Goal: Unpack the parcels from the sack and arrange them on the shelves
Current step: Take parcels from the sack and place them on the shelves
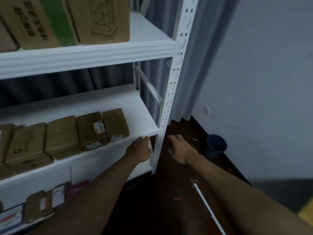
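- Parcels point(91, 131) stood in a row on the middle shelf point(145, 116), more on the shelf below.
- My left hand point(139, 149) gripped the middle shelf's front edge near the white upright point(171, 99).
- My right hand point(180, 148) hung spread and empty over the dark floor point(169, 192), near a bucket point(216, 146).

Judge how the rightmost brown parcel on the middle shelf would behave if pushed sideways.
The rightmost brown parcel looks like a stiff taped carton, so it would probably slide, not flex. It lies flat, so tipping seems unlikely. The bare shelf to its right leaves room.
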